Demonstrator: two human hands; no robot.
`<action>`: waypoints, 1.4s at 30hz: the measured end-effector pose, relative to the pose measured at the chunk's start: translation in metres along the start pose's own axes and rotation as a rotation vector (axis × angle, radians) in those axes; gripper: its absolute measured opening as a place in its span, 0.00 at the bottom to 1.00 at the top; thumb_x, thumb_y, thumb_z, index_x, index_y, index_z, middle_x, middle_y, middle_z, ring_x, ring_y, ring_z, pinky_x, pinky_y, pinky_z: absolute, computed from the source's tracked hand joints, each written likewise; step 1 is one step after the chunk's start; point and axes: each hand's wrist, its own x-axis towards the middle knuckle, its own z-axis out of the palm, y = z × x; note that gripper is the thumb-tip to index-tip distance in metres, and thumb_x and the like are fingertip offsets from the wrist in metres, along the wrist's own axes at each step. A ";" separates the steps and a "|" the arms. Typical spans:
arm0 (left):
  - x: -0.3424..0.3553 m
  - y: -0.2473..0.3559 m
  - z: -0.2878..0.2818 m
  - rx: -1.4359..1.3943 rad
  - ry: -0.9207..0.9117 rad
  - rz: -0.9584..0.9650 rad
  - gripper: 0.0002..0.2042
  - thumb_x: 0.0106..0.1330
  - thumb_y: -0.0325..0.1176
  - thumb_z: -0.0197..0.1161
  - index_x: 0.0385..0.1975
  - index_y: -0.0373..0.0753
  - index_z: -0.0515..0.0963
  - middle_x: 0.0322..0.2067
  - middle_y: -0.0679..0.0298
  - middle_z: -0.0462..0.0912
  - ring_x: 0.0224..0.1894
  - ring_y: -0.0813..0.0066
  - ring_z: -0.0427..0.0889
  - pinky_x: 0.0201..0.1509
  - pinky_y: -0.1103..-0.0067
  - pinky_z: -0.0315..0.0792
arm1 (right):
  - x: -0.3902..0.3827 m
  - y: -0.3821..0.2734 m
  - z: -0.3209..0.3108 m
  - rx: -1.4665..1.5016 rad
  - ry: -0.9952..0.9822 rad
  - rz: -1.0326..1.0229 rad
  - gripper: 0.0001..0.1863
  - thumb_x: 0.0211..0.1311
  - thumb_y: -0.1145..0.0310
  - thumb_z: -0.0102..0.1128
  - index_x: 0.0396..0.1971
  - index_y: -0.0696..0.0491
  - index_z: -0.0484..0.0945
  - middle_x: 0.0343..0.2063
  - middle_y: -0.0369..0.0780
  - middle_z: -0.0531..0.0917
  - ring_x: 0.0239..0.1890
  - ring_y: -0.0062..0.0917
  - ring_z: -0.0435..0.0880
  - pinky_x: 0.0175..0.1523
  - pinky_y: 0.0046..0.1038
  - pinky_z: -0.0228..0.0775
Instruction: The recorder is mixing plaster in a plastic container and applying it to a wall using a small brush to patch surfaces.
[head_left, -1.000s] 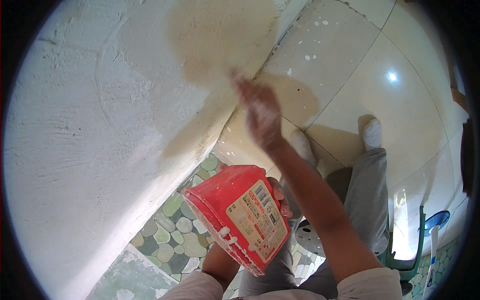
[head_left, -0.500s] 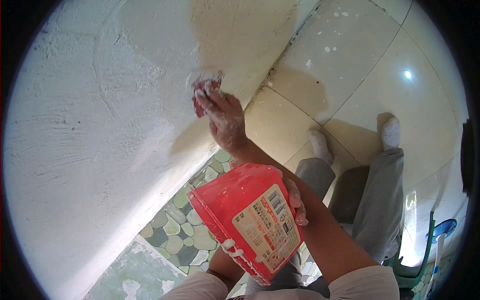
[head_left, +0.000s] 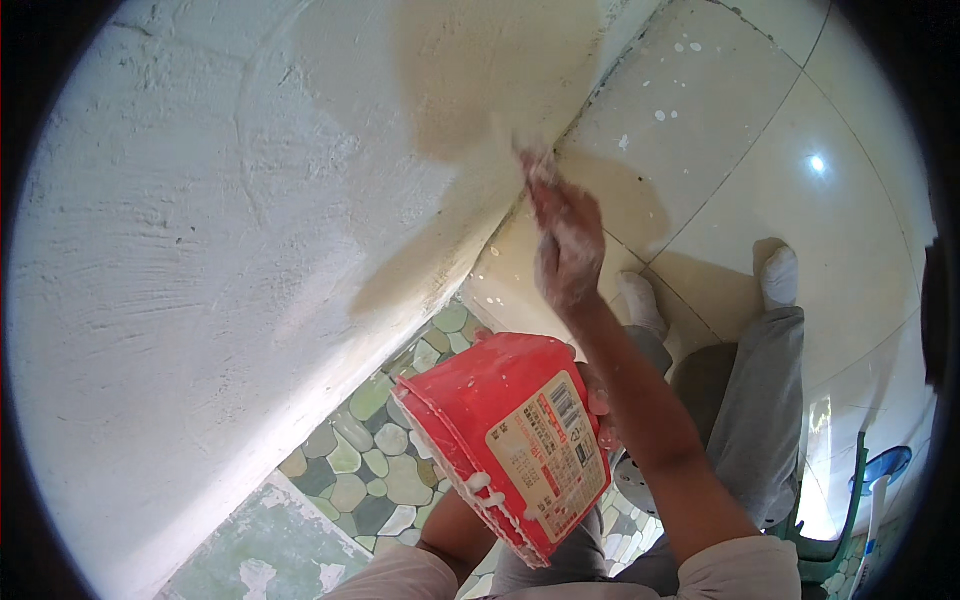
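Note:
My left hand (head_left: 600, 402) supports a red plastic tub (head_left: 475, 385) from behind and below, its fingers curled round the tub's right side. The tub is tilted, with its opening toward the lower left. White paste clings to the rim, and a pale label covers one face. My right hand (head_left: 572, 245) is raised at the foot of the white wall (head_left: 200, 300), closed round a small dark red piece (head_left: 537, 165) smeared with white. Motion blurs that piece, so its exact kind is unclear. White smears cover the fingers.
Pale floor tiles (head_left: 700, 130) with white drips meet the wall along a dark seam. Below lies a green pebble-pattern floor (head_left: 375, 470). My socked feet (head_left: 780, 275) and grey trousers are at right, near a green plastic chair (head_left: 830, 555) and a blue object (head_left: 885, 467).
My right hand has swung right and slightly down with the red piece, from the wall face toward the wall's bottom edge. The tub has shifted slightly right in the picture.

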 end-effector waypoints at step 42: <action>0.105 -0.078 0.106 0.142 0.133 -0.130 0.29 0.70 0.61 0.44 0.59 0.45 0.68 0.48 0.53 0.75 0.47 0.52 0.77 0.54 0.59 0.71 | 0.108 -0.004 -0.077 0.032 -0.396 -0.068 0.26 0.57 0.76 0.59 0.57 0.44 0.75 0.55 0.37 0.79 0.52 0.29 0.79 0.56 0.34 0.70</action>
